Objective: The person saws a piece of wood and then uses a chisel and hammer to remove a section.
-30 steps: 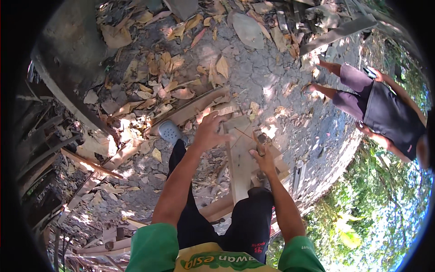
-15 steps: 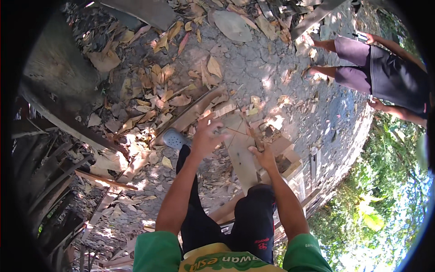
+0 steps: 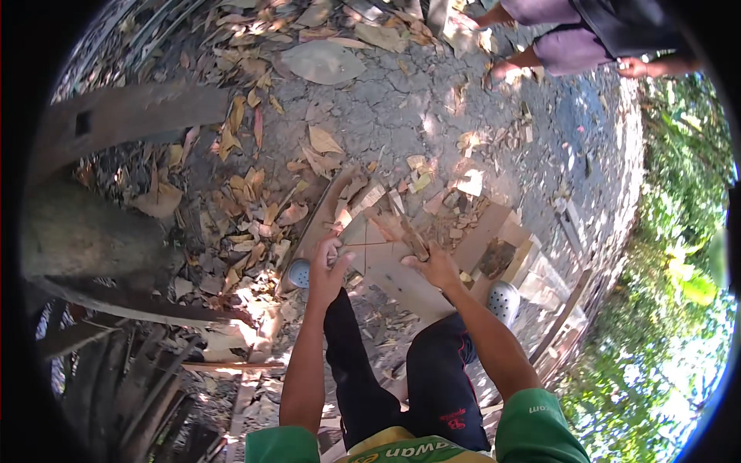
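Observation:
My right hand (image 3: 434, 268) is closed round the near end of a narrow piece of wood (image 3: 413, 238), which points away from me over a pale wooden board (image 3: 386, 270). From that wood a thin brown cord (image 3: 372, 245) stretches left, almost straight, to my left hand (image 3: 329, 266). The left fingers are curled together at the cord's end; the exact pinch is partly hidden. A small light wood block (image 3: 366, 198) lies at the board's far left side. My two hands are apart, above the board, in front of my knees.
A wooden box-like piece (image 3: 511, 251) stands right of the board, beside my right shoe (image 3: 503, 302). A curved plank (image 3: 320, 220) lies by my left shoe (image 3: 299, 272). Dry leaves (image 3: 247, 185) cover the ground. Another person (image 3: 575, 38) stands at the far right. Heavy timber (image 3: 139, 116) lies left.
The view has shifted, so the other person shows farther up. My left hand has moved lower and left, widening the gap between my hands; the cord now runs nearly level. The right hand keeps the wood.

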A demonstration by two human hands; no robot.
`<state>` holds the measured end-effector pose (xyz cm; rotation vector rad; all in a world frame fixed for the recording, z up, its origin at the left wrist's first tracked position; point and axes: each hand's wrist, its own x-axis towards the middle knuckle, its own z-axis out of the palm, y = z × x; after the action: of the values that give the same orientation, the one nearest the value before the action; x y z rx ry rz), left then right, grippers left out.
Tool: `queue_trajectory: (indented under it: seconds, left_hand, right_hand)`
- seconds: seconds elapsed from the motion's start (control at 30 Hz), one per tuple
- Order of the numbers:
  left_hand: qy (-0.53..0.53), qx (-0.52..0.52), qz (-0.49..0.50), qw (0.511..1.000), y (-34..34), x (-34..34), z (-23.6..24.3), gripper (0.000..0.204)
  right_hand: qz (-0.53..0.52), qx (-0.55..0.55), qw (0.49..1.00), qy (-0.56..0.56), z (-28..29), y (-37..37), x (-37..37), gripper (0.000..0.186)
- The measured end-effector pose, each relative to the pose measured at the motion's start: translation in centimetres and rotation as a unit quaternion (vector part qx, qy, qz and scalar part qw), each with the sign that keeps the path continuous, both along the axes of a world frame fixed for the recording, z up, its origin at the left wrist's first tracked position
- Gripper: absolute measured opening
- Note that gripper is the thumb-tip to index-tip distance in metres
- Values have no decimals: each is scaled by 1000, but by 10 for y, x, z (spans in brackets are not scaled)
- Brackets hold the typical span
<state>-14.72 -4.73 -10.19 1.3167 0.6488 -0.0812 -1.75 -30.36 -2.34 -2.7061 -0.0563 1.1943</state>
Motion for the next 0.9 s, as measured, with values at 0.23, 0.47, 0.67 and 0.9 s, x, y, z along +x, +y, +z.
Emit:
queue_trajectory:
  seconds: [0.23, 0.47, 0.67, 0.9]
  left_hand:
    - [17, 19, -5, 1000, 2, 0, 2, 39]
    - [23, 41, -9, 999, 5, 6, 16, 38]
    - [-82, 50, -4, 995, 30, 21, 13, 39]
    - [89, -151, -52, 983, 41, 105, -29, 78]
  right_hand:
    - [-38, -34, 998, 31, 1, 6, -5, 95]
    - [-34, -14, 999, 12, 7, 8, -5, 96]
    - [7, -22, 999, 24, 10, 12, 5, 88]
    - [-15, -7, 1000, 14, 11, 11, 10, 76]
